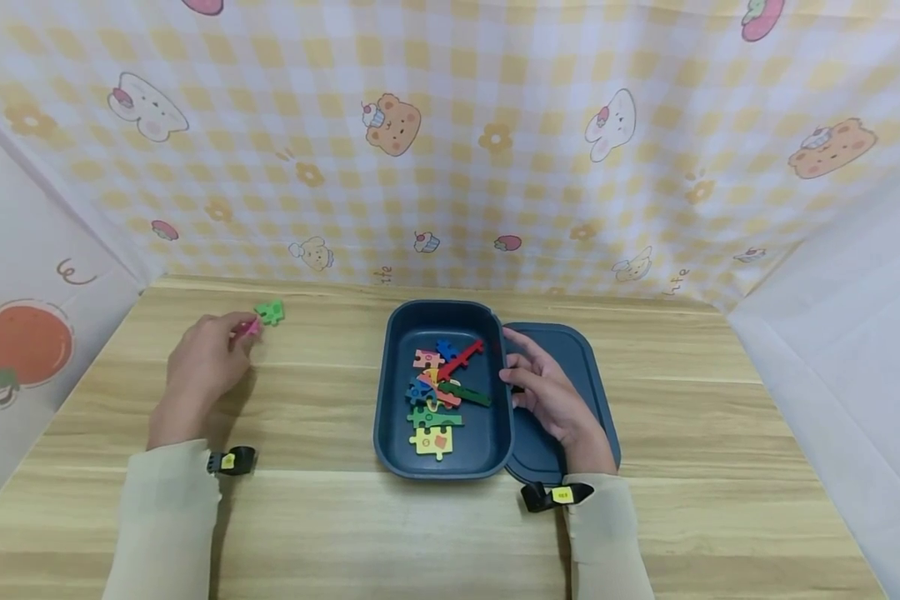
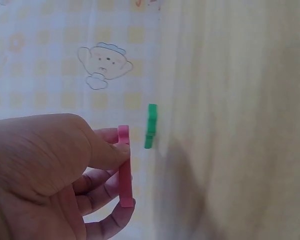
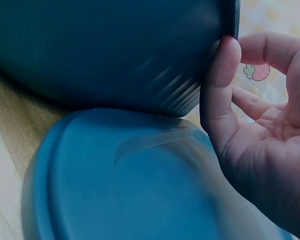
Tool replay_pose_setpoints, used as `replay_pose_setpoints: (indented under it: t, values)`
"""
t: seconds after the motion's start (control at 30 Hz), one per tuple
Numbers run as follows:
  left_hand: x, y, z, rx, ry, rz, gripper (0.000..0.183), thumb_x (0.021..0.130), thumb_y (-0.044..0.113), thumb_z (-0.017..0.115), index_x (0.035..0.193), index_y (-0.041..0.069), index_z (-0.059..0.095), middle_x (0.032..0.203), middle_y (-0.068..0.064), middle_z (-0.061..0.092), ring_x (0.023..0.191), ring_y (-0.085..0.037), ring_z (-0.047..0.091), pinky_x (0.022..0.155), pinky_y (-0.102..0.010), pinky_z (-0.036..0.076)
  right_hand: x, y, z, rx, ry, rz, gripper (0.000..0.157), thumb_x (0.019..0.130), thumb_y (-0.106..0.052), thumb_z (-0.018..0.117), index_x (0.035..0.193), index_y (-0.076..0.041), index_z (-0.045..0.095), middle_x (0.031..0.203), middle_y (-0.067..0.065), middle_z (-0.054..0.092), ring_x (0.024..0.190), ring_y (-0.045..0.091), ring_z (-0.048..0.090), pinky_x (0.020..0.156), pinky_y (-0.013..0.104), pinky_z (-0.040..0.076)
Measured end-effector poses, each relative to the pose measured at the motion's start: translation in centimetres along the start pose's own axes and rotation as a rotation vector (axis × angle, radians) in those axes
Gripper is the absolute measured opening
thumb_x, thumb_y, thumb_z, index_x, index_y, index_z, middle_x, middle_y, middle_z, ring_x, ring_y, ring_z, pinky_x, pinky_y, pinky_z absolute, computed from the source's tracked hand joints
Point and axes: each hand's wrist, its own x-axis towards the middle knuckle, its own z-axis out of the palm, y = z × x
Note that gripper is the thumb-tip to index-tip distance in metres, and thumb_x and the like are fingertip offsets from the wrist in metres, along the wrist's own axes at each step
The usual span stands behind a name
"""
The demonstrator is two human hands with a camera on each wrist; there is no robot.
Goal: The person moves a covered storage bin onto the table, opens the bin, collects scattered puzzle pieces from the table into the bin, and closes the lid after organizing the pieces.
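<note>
A pink jigsaw puzzle piece (image 2: pixel 125 175) is pinched between the thumb and fingers of my left hand (image 1: pixel 208 354), raised a little off the table at the left. Just beyond it lies a light green puzzle piece (image 1: pixel 271 312), apart from the hand. My right hand (image 1: pixel 551 392) holds the right rim of a dark blue plastic box (image 1: pixel 444 473), its thumb at the edge and its other fingers bent beside the wall. Inside the box are several coloured pieces, among them a yellow puzzle piece (image 1: pixel 432 441), a red strip (image 1: pixel 461 360) and a dark green strip (image 1: pixel 465 393).
A dark blue lid (image 1: pixel 592 383) lies flat under my right hand, against the box's right side. The wood-grain table (image 1: pixel 330 533) ends at a yellow checked cloth (image 1: pixel 495 192) at the back. White sheets (image 1: pixel 847 275) hang at both sides.
</note>
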Motion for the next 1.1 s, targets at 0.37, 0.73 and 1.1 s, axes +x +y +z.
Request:
replay_pose_setpoints:
  t: [0.37,0.73,1.1]
  values:
    - [-0.4,1.3,-0.5,-0.026,-0.003,0.114,0.038,0.105,0.014,0.065,0.141,0.003,0.065,0.115,-0.028,0.064,0.097,-0.039,0.059,0.078,-0.052,0.049,0.1,0.1,0.2,0.001,-0.001,0.001,0.073,0.102,-0.002,0.058,0.167,-0.016,0.028,0.099,-0.008,0.059,0.079,0.003,0.062,0.060,0.018,0.055]
    - [-0.5,3.7,-0.5,-0.111,-0.063,0.187,0.039,0.107,0.006,0.059,0.145,0.001,0.061,0.131,-0.032,0.063,0.116,-0.047,0.062,0.097,-0.064,0.052,0.2,0.1,0.3,-0.011,0.003,0.003,0.071,0.103,-0.001,0.057,0.167,-0.016,0.028,0.101,-0.007,0.060,0.078,0.003,0.063,0.061,0.019,0.056]
    - [-0.7,5.7,-0.5,-0.156,-0.081,0.257,0.038,0.106,0.004,0.059,0.143,0.008,0.066,0.127,-0.019,0.071,0.114,-0.039,0.066,0.082,-0.038,0.053,-0.1,0.1,0.0,-0.023,0.009,0.001,0.072,0.103,-0.003,0.058,0.167,-0.017,0.028,0.105,-0.004,0.062,0.076,0.004,0.063,0.062,0.019,0.056]
